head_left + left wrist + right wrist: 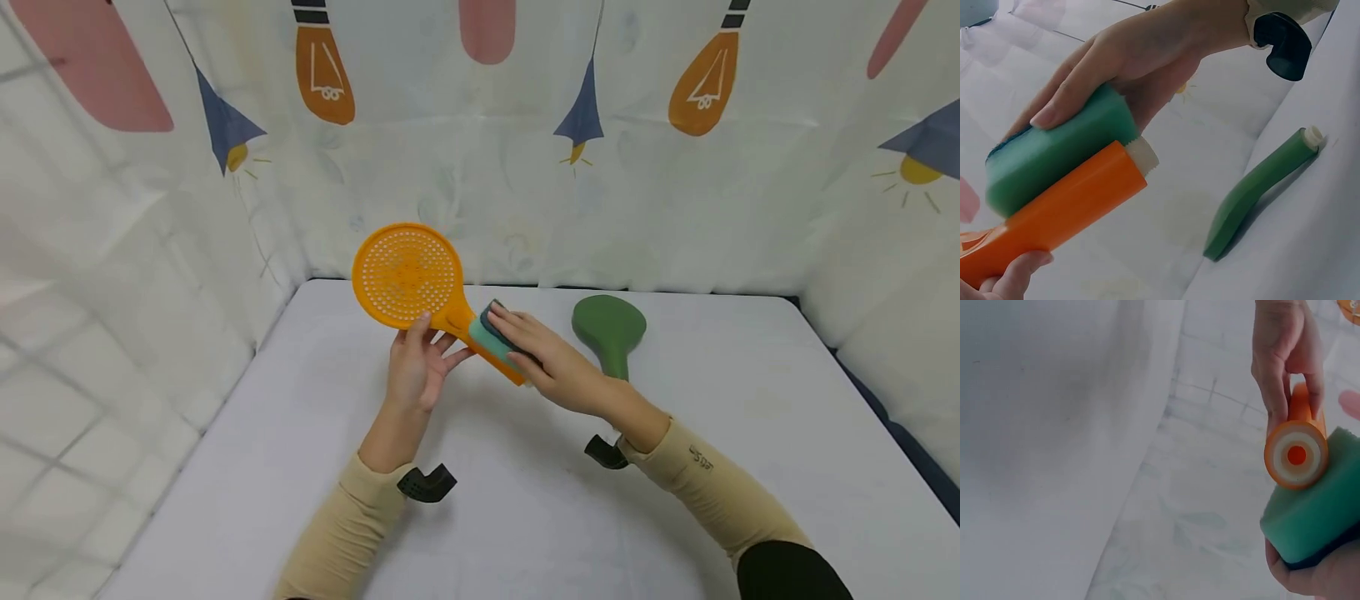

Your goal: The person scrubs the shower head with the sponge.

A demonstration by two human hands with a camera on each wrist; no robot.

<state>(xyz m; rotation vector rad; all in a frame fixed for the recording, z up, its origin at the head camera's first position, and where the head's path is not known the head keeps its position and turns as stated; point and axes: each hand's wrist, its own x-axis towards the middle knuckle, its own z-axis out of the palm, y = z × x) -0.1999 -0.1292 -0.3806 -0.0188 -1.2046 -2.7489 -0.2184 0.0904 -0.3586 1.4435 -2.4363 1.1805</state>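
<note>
An orange shower head (408, 275) with a round perforated face is held up off the table, tilted, its handle pointing down to the right. My left hand (417, 367) grips it by the neck, thumb at the rim of the face. With my right hand (558, 362) I hold a green sponge (1063, 153) with a dark scouring side, its soft side pressed along the orange handle (1075, 206). The handle's pale threaded end (1296, 455) faces the right wrist camera. A green shower head (609, 325) lies on the table beyond my right wrist, its handle end partly hidden.
The white table (525, 517) runs back to a light curtain (465, 167) printed with bulbs and lamps, which also hangs at both sides. Black wrist mounts (427, 483) stick out from the sleeves of both arms.
</note>
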